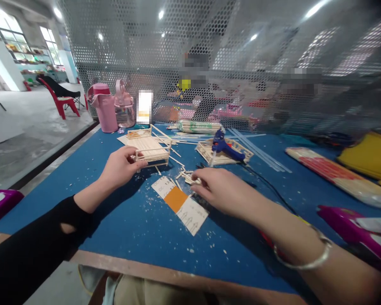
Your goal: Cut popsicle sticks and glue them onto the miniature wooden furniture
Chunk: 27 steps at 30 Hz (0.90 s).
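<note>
My left hand (122, 167) is closed on the near corner of a small bed-shaped frame (152, 154) of pale wooden sticks, its thumb along the lower rail. My right hand (217, 186) is bent over a small pile of short wooden sticks (186, 176), thumb and forefinger drawn close together. Whatever is between those fingertips is too small to make out. Below the pile lies a printed card (176, 199) with an orange band and arrows. Behind the right hand, a blue glue gun (227, 148) rests across a second stick frame (203, 149).
Long sticks and a wrapped bundle of sticks (200, 126) lie at the back by the mesh screen (120, 55). Clear strips (260, 152), a stick pack (336, 173) and a purple object (358, 233) are on the right. A pink jug (106, 110) stands back left.
</note>
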### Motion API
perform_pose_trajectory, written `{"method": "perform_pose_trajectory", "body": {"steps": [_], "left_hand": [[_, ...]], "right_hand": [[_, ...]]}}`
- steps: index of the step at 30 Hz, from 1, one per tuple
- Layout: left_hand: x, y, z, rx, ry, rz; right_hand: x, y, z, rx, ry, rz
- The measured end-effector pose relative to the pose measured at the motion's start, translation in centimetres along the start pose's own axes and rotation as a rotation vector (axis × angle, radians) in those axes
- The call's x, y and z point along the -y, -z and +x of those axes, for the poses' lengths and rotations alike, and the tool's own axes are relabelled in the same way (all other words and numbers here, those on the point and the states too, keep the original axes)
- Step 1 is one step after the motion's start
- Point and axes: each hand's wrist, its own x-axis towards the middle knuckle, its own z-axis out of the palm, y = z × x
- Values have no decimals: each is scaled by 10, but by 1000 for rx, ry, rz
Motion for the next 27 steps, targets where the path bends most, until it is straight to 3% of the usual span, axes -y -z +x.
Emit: {"method": "perform_pose_trajectory", "body": {"steps": [5, 11, 15, 17, 19, 21, 24, 27], "left_hand": [[0, 0, 0, -56, -28, -14], [-2, -1, 0, -30, -21, -27], [-2, -1, 0, -34, -17, -35], [-2, 0, 1, -54, -12, -41], [-1, 2, 3, -78, -5, -46], [0, 3, 4, -102, 1, -47], [0, 3, 5, -124, -2, -44], [0, 2, 4, -119, -23, -46]], "right_hand": [[25, -1, 18, 77, 13, -6], [24, -12, 10, 88, -113, 62], [15, -8, 7, 105, -115, 373], [12, 1, 0, 128, -75, 603], [17, 9, -12, 86, -19, 689], [29, 9, -27, 5, 56, 587], [60, -7, -42, 23, 177, 296], [87, -25, -41, 66, 178, 58]]}}
